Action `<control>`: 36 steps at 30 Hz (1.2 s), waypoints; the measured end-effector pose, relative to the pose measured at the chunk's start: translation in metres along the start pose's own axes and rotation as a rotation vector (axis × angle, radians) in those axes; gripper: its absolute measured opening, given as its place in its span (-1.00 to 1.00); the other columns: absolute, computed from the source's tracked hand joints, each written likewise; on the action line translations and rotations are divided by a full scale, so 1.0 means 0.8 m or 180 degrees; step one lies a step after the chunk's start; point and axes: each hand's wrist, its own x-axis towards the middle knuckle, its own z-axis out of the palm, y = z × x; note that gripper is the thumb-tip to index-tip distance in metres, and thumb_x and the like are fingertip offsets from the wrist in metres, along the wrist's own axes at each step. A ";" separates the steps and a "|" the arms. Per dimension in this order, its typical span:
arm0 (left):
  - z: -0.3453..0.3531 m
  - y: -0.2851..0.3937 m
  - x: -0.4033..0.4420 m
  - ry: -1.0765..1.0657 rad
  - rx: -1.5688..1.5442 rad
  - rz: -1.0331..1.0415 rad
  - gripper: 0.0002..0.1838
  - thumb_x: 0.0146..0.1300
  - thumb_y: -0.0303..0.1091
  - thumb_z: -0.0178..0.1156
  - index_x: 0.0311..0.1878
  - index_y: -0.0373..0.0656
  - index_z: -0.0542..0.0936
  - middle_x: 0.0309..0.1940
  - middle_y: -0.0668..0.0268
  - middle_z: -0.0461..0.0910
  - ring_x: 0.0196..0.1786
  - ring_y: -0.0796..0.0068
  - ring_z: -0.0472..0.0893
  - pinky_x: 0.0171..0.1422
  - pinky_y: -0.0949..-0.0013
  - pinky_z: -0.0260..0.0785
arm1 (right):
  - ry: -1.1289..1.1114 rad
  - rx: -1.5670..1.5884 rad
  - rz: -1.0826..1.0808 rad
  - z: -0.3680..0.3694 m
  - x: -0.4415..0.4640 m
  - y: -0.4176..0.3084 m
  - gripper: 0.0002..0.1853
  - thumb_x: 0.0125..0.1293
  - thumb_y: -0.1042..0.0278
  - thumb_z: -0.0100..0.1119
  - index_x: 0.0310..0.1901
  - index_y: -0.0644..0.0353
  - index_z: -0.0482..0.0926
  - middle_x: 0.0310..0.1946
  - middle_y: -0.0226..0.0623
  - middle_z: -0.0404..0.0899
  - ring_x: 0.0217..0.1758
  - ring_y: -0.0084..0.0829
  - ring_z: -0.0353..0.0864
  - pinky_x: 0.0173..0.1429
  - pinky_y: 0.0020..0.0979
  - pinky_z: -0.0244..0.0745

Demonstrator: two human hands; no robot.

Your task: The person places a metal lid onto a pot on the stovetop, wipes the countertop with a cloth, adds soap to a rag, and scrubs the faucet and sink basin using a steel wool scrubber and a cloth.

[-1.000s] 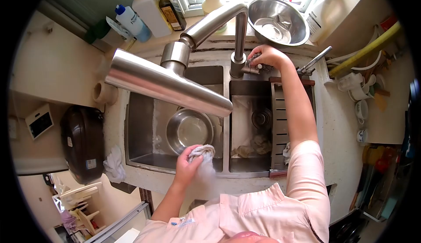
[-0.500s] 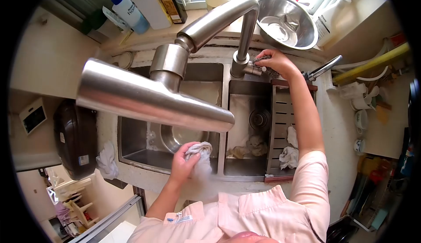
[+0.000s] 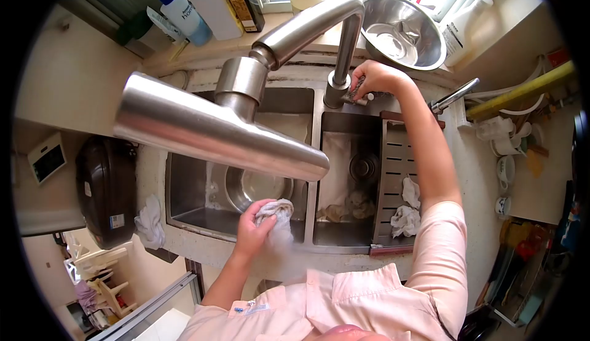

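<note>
My left hand (image 3: 252, 229) is closed around a crumpled white cloth (image 3: 278, 210) over the front edge of the left sink basin (image 3: 203, 216). The cloth's lower end hangs down and looks blurred. Reaching to the back, my right hand (image 3: 376, 78) pinches a grey steel wool scrubber (image 3: 357, 87) against the base of the faucet (image 3: 335, 92). My fingers hide part of the scrubber. The faucet's thick metal spout head (image 3: 221, 135) spans the left basin, above a round steel bowl (image 3: 258, 187) lying in it.
Wet cloths (image 3: 347, 209) lie in the right basin (image 3: 341, 233). White rags (image 3: 405, 221) rest on the slotted drainboard (image 3: 393, 184). Another cloth (image 3: 149, 223) sits on the left counter. A steel bowl (image 3: 405, 30) and bottles (image 3: 212, 6) stand on the sill.
My right hand has shifted slightly left and up, bringing the scrubber closer against the faucet base. My left hand and its cloth have barely moved.
</note>
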 end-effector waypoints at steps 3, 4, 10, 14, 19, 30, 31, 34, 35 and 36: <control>-0.008 -0.001 -0.003 0.0069 -0.0020 0.0017 -0.63 0.02 -0.54 0.12 -0.03 -0.29 0.43 -0.18 0.26 0.52 -0.12 0.53 0.49 0.02 0.45 0.32 | 0.0432 -0.0135 0.0017 -0.004 -0.008 0.008 -0.76 -0.25 0.37 0.41 -0.46 0.15 0.59 -0.60 -0.44 0.50 -0.48 -0.61 0.42 -0.38 -0.52 0.31; -0.006 -0.002 -0.003 0.0084 -0.0144 -0.0027 -0.63 0.02 -0.54 0.11 -0.03 -0.29 0.43 -0.18 0.26 0.52 -0.12 0.52 0.50 0.02 0.45 0.32 | 0.0385 -0.0046 -0.0176 0.001 -0.005 0.004 -0.74 -0.27 0.35 0.42 -0.46 0.16 0.59 -0.61 -0.45 0.49 -0.49 -0.60 0.42 -0.39 -0.52 0.30; -0.006 -0.006 -0.005 -0.0002 -0.0222 -0.0018 -0.65 0.05 -0.54 0.11 -0.03 -0.30 0.44 -0.16 0.27 0.52 -0.11 0.56 0.49 0.03 0.48 0.31 | 0.0524 -0.0178 -0.0014 -0.002 -0.007 0.008 -0.71 -0.28 0.31 0.43 -0.47 0.17 0.56 -0.61 -0.41 0.48 -0.48 -0.58 0.42 -0.38 -0.49 0.31; 0.000 -0.004 -0.006 -0.0068 -0.0229 -0.0068 -0.64 0.05 -0.56 0.10 -0.02 -0.30 0.43 -0.16 0.26 0.51 -0.10 0.56 0.48 0.02 0.50 0.31 | 0.0158 -0.0285 -0.0021 0.000 0.000 -0.003 -0.69 -0.29 0.26 0.44 -0.48 0.15 0.56 -0.59 -0.40 0.49 -0.45 -0.55 0.43 -0.35 -0.48 0.31; 0.006 0.006 -0.008 0.0065 -0.0694 -0.0237 -0.62 0.02 -0.52 0.11 -0.02 -0.30 0.41 -0.16 0.22 0.51 -0.09 0.47 0.50 0.05 0.40 0.34 | 0.0137 -0.0237 0.0055 0.005 0.005 -0.004 -0.67 -0.30 0.24 0.46 -0.46 0.12 0.55 -0.58 -0.41 0.46 -0.44 -0.55 0.41 -0.35 -0.48 0.30; 0.008 -0.002 -0.003 -0.0191 -0.0220 0.0000 -0.61 0.02 -0.53 0.11 -0.01 -0.29 0.40 -0.16 0.23 0.51 -0.11 0.48 0.50 0.03 0.42 0.34 | 0.0605 0.1045 0.0611 0.019 0.001 0.040 -0.57 -0.26 0.20 0.48 -0.35 0.15 0.49 -0.46 -0.40 0.50 -0.41 -0.53 0.44 -0.32 -0.47 0.34; 0.010 0.000 -0.004 -0.0138 -0.0389 -0.0076 -0.62 0.03 -0.53 0.11 -0.01 -0.30 0.41 -0.16 0.25 0.51 -0.11 0.52 0.49 0.03 0.45 0.33 | 0.0656 0.2256 0.0706 0.037 0.000 0.050 -0.60 -0.21 0.25 0.46 -0.32 0.15 0.49 -0.44 -0.38 0.50 -0.40 -0.52 0.44 -0.31 -0.48 0.34; 0.021 0.007 -0.001 -0.0125 -0.0694 -0.0213 -0.64 0.04 -0.54 0.11 -0.02 -0.31 0.42 -0.17 0.29 0.51 -0.12 0.59 0.47 0.02 0.50 0.31 | 0.2379 0.3820 0.0567 0.110 0.001 0.055 -0.63 -0.14 0.31 0.41 -0.30 0.21 0.48 -0.41 -0.34 0.50 -0.35 -0.51 0.44 -0.26 -0.48 0.35; 0.027 0.007 0.001 -0.0185 -0.0683 -0.0188 -0.64 0.04 -0.54 0.11 -0.03 -0.31 0.42 -0.17 0.29 0.51 -0.12 0.59 0.47 0.02 0.50 0.31 | 0.3243 0.3898 0.0378 0.131 0.007 0.052 -0.64 -0.12 0.31 0.40 -0.30 0.24 0.48 -0.40 -0.33 0.51 -0.36 -0.51 0.43 -0.25 -0.48 0.35; 0.032 0.006 0.000 -0.0232 -0.0665 -0.0186 -0.64 0.05 -0.54 0.11 -0.03 -0.30 0.42 -0.17 0.29 0.51 -0.13 0.59 0.47 0.01 0.50 0.31 | 0.3758 0.4023 0.0484 0.144 0.006 0.034 -0.67 -0.08 0.32 0.36 -0.32 0.28 0.48 -0.40 -0.33 0.51 -0.36 -0.52 0.41 -0.24 -0.48 0.34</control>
